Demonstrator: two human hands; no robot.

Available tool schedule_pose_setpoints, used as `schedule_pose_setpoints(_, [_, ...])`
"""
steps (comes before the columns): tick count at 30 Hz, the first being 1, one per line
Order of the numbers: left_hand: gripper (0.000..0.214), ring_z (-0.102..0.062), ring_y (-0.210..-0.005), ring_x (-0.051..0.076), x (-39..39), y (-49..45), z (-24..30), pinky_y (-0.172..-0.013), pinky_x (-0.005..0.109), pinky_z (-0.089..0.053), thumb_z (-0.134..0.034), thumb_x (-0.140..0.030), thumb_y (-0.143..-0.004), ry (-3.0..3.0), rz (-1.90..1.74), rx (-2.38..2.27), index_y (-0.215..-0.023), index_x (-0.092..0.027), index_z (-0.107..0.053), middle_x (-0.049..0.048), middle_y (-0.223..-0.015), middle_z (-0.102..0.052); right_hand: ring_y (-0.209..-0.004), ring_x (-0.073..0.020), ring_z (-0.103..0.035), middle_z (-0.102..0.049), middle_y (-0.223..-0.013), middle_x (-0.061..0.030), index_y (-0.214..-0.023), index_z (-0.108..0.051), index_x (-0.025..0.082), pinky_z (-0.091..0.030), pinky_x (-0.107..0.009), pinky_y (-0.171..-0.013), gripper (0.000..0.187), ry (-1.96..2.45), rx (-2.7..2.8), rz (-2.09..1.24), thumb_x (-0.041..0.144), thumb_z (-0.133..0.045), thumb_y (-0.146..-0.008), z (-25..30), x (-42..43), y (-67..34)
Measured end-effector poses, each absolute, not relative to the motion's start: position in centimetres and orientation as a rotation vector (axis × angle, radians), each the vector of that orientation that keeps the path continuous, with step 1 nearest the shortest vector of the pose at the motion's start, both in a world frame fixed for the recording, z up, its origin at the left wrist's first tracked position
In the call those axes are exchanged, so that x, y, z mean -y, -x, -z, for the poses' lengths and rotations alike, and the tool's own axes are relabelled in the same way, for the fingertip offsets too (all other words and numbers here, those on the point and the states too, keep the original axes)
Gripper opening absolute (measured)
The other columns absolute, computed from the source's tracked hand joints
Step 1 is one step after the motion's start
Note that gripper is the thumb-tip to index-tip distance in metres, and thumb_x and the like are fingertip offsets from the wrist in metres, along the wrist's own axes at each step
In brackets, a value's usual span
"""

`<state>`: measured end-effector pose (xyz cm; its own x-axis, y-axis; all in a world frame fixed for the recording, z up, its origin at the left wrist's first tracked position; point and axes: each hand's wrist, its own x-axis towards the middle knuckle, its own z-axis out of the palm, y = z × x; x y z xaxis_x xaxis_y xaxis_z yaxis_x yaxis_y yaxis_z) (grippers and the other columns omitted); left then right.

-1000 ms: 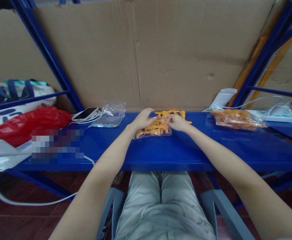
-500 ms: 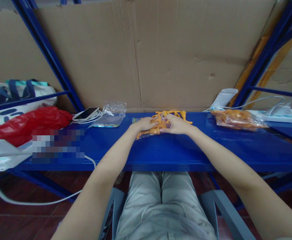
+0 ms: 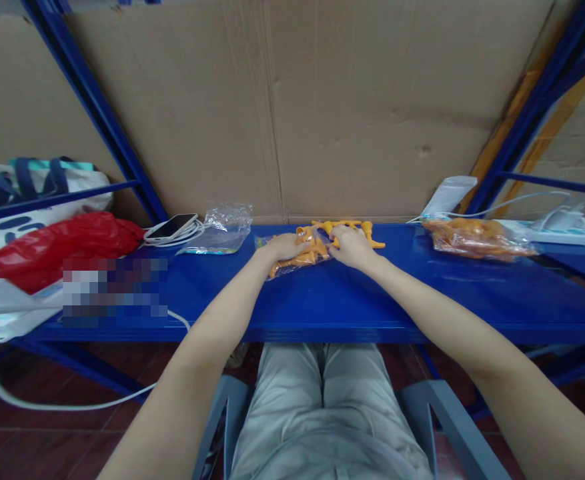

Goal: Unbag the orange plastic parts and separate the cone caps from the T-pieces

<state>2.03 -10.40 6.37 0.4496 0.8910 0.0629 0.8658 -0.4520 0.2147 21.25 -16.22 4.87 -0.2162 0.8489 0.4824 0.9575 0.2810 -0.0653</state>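
Bagged orange pieces [image 3: 316, 252], open blue tabletop [image 3: 327, 300] between them and front edge [image 3: 332, 332]

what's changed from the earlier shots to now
The middle bag has slid left, the left hand going with it. The right hand, over the bag half a second ago, has drawn back right beside the loose pieces; its grip is unclear. The phone and right-hand bag stayed put.
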Motion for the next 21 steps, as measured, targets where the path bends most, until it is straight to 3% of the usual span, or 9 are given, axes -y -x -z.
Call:
schedule_pose_setpoints(8, [0.061,-0.052,-0.132,0.027,9.6,-1.6,-6.3,-0.108,0.032,-0.037,-0.036,-0.058,-0.093,-2.616,-0.122,-1.416,-0.133,-0.018,-0.057,0.0128,-0.144,-0.054,-0.099,-0.0292,-0.061,-0.069,-0.098,-0.0163,-0.086,-0.066,0.016,-0.039,-0.04,-0.082,0.022,1.644,2.062,0.386,0.017,-0.044,-0.087,-5.1,16.3,-20.0])
schedule_pose_setpoints(13, [0.067,-0.051,-0.133,0.027,9.7,-1.6,-6.4,-0.109,0.032,-0.037,-0.035,-0.063,-0.091,-2.603,-0.113,-1.434,-0.136,-0.018,-0.056,0.0129,-0.146,-0.052,-0.082,-0.0253,-0.064,-0.069,-0.079,-0.0091,-0.077,-0.066,0.019,-0.044,-0.034,-0.072,0.016,1.798,1.804,0.14,0.019,-0.05,-0.079,-4.9,15.5,-20.9])
schedule_pose_setpoints(21, [0.066,-0.053,-0.13,0.026,9.8,-1.2,-6.6,-0.109,0.032,-0.037,-0.039,-0.064,-0.087,-2.6,-0.134,-1.284,-0.131,-0.018,-0.06,0.0125,-0.142,-0.057,-0.076,-0.0247,-0.065,-0.065,-0.07,-0.0055,-0.067,-0.063,0.021,-0.049,-0.036,-0.068,0.014,1.841,1.793,-0.064,0.032,-0.06,-0.076,-5.4,15.6,-21.8])
